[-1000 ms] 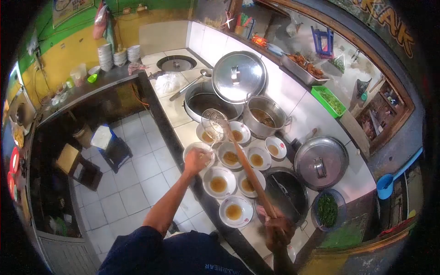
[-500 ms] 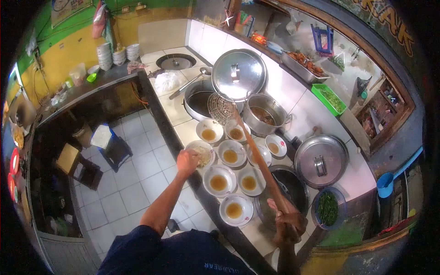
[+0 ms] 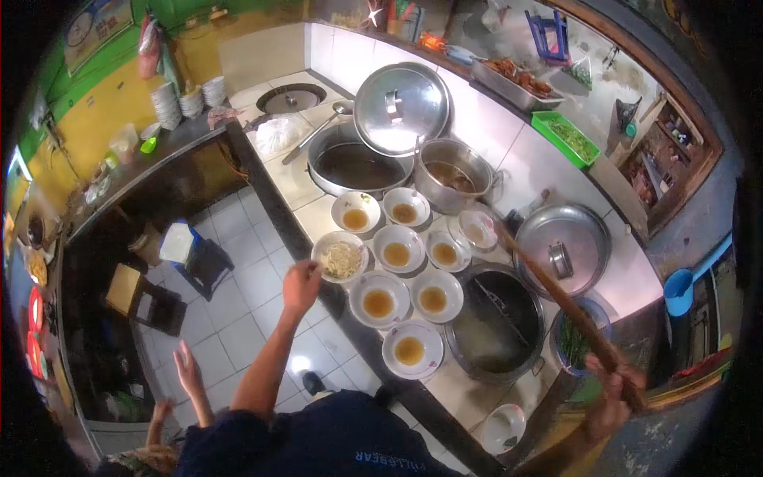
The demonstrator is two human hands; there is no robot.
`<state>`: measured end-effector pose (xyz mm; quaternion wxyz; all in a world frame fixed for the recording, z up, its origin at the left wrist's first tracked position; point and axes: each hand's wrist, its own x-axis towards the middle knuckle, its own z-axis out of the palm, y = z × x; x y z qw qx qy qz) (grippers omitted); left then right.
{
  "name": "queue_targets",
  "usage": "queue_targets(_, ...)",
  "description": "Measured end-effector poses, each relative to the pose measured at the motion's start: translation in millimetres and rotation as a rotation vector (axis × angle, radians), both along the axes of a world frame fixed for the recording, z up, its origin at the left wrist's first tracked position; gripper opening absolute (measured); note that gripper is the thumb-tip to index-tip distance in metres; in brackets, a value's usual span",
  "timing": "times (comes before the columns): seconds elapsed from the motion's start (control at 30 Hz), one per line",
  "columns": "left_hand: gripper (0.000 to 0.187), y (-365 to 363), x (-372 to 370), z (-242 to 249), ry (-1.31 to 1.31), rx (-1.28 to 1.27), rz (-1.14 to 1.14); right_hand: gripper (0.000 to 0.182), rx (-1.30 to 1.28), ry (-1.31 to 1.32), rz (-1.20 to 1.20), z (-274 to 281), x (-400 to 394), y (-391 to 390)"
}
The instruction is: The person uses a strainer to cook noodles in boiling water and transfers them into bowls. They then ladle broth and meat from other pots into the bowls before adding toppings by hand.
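My left hand (image 3: 302, 285) is beside the near-left rim of a white bowl of noodles (image 3: 340, 259), its fingers curled with nothing visible in them. At the lower right my right hand (image 3: 613, 389) is wrapped round the long wooden handle (image 3: 560, 300) of a strainer. The handle slants up and left toward the steel pot; its mesh basket does not show clearly. Several white bowls with brown broth (image 3: 377, 302) stand close together right of the noodles. A large dark pot of cloudy liquid (image 3: 497, 338) lies between those bowls and the handle.
A wide pot (image 3: 358, 165), a steel pot (image 3: 453, 176) and a leaning lid (image 3: 401, 107) stand at the back. Another lid (image 3: 563, 248) and a basket of greens (image 3: 574, 343) are right. Another person's hand (image 3: 189, 370) shows lower left, near stools (image 3: 195, 258).
My left hand has drawn back from the noodle bowl. My right hand and the strainer have swung right and down, off the bowls. Another person's hands have appeared at the lower left.
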<state>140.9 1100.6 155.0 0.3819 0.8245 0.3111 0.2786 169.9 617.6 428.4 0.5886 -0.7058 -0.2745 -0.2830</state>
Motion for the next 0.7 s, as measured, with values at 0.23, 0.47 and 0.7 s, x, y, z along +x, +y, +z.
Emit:
queue_targets(0.23, 0.028, -52.6, -110.9, -171.2, 0.359, -0.288, -0.244, 0.014, -0.455, 0.269, 0.201, -21.9, 31.5, -47.4)
queue_targets(0.47, 0.048, -45.5, -234.0, -356.6, 0.597, -0.32, -0.977, 0.014, -0.172, 0.752, 0.529, -178.4, 110.9, -28.4)
queue_targets(0.7, 0.033, -40.6, -295.5, -410.3, 0.389, 0.036, -0.81, 0.013, -0.458, 0.711, 0.539, -280.2, 156.1, -15.3)
